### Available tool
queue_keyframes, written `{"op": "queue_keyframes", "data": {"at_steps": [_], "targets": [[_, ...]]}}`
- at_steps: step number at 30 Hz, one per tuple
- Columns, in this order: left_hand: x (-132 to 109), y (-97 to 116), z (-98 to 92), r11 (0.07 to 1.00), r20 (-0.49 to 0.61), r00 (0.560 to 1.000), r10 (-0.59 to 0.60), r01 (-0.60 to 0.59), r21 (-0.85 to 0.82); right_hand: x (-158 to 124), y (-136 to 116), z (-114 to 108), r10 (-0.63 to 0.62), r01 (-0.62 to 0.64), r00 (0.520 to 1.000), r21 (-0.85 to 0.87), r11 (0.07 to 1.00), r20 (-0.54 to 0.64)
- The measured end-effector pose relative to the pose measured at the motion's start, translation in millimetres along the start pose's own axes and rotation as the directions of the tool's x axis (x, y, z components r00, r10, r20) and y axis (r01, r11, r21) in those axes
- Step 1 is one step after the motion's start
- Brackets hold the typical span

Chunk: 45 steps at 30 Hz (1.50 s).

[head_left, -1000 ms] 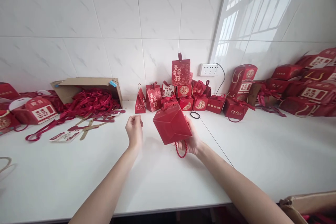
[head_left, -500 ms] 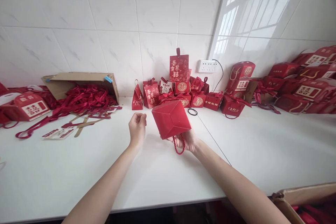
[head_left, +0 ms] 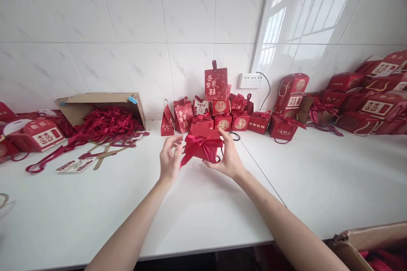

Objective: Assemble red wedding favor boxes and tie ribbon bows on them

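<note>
A small red gift box with a glossy ribbon bow across its front is held just above the white table. My right hand grips its right side, thumb low at the front and fingers up along the edge. A bit of the cord handle shows beside that thumb. To the left of the box, my left hand is open, its fingers bent and apart, close to the bow's left loop. Whether its fingertips touch the ribbon I cannot tell.
Several finished red boxes stand along the tiled wall behind. On the left, a cardboard box spills red ribbons. More red boxes are piled at right. An open carton sits by the table's front right edge.
The box has been turned from its plain underside to show the bow, and it is slightly lower. My left hand has opened from a closed pinch and moved a little toward the box.
</note>
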State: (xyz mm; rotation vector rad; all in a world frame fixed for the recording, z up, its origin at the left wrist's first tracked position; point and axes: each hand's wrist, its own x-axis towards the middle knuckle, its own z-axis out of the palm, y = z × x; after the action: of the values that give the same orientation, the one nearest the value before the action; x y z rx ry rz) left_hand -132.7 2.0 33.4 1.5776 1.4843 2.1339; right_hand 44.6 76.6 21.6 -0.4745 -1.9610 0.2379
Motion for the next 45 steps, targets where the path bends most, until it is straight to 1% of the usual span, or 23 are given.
{"op": "queue_keyframes", "data": {"at_steps": [3,5,8,10,11,13,21,22,23,25,26,27,28,29,30,31,32,33,34,36,39,41,45], "targets": [[-6,7,3.8,0.985,0.055,0.987,0.152,-0.156,0.075,-1,0,2,-0.046,0.046,0.999,-0.017,0.999,0.011],[-8,10,4.9,0.927,0.051,0.938,0.343,-0.347,0.144,-1,0,2,-0.080,0.080,0.997,-0.024,0.997,0.000],[-9,15,3.9,0.729,0.147,0.760,0.633,-0.649,0.217,-1,-1,2,-0.119,0.118,0.992,-0.025,0.993,-0.045],[-10,17,2.6,0.608,0.227,0.649,0.726,-0.760,0.231,-1,-2,3,-0.126,0.125,0.989,-0.016,0.992,-0.079],[-10,18,2.0,0.575,0.248,0.620,0.744,-0.784,0.235,-1,-2,3,-0.126,0.125,0.988,-0.008,0.992,-0.091],[-10,20,1.5,0.552,0.247,0.601,0.760,-0.798,0.243,-2,-3,3,-0.123,0.125,0.987,0.009,0.992,-0.100],[-12,22,2.8,0.560,0.205,0.599,0.774,-0.799,0.218,-2,-4,3,-0.136,0.145,0.984,0.067,0.987,-0.117],[-13,22,3.1,0.579,0.194,0.614,0.765,-0.788,0.208,-3,-4,3,-0.131,0.140,0.985,0.075,0.987,-0.116],[-13,22,3.4,0.623,0.167,0.652,0.740,-0.757,0.195,-3,-4,3,-0.116,0.126,0.987,0.086,0.988,-0.111],[-12,18,3.3,0.793,0.056,0.809,0.585,-0.585,0.171,-3,-5,3,-0.028,0.042,0.995,0.147,0.988,-0.094],[-10,15,2.7,0.890,-0.031,0.897,0.440,-0.431,0.152,-2,-6,4,0.066,-0.047,0.995,0.214,0.976,-0.081],[-6,11,1.7,0.963,-0.132,0.957,0.257,-0.243,0.114,-1,-7,4,0.198,-0.173,0.979,0.315,0.933,-0.049],[-2,5,0.3,0.996,-0.226,0.972,0.070,-0.058,0.060,1,-9,5,0.361,-0.329,0.933,0.443,0.834,0.014],[2,-1,-1.4,0.996,-0.298,0.951,-0.088,0.092,0.002,4,-10,6,0.518,-0.487,0.846,0.574,0.658,0.123],[7,-7,-3.1,0.979,-0.345,0.916,-0.205,0.199,-0.053,9,-11,6,0.628,-0.609,0.729,0.675,0.416,0.271],[11,-13,-4.7,0.963,-0.366,0.891,-0.270,0.256,-0.088,13,-12,6,0.668,-0.674,0.608,0.723,0.149,0.429],[14,-19,-5.9,0.951,-0.369,0.876,-0.309,0.290,-0.107,19,-13,4,0.650,-0.682,0.513,0.726,-0.088,0.561],[15,-23,-6.6,0.944,-0.361,0.873,-0.329,0.311,-0.110,25,-14,2,0.605,-0.651,0.466,0.713,-0.260,0.646],[16,-26,-6.9,0.940,-0.344,0.874,-0.342,0.326,-0.106,31,-14,-2,0.563,-0.612,0.457,0.703,-0.363,0.689],[15,-28,-6.4,0.930,-0.303,0.880,-0.366,0.356,-0.092,40,-17,-14,0.527,-0.572,0.470,0.699,-0.429,0.708],[11,-24,-4.1,0.923,-0.225,0.896,-0.382,0.380,-0.053,45,-25,-41,0.528,-0.643,0.431,0.660,-0.390,0.732],[9,-21,-2.2,0.921,-0.175,0.905,-0.388,0.389,-0.028,38,-34,-63,0.555,-0.697,0.386,0.627,-0.348,0.737],[8,-14,0.9,0.902,-0.126,0.895,-0.428,0.432,0.007,5,-58,-111,0.625,-0.714,0.335,0.623,-0.320,0.705]]}}
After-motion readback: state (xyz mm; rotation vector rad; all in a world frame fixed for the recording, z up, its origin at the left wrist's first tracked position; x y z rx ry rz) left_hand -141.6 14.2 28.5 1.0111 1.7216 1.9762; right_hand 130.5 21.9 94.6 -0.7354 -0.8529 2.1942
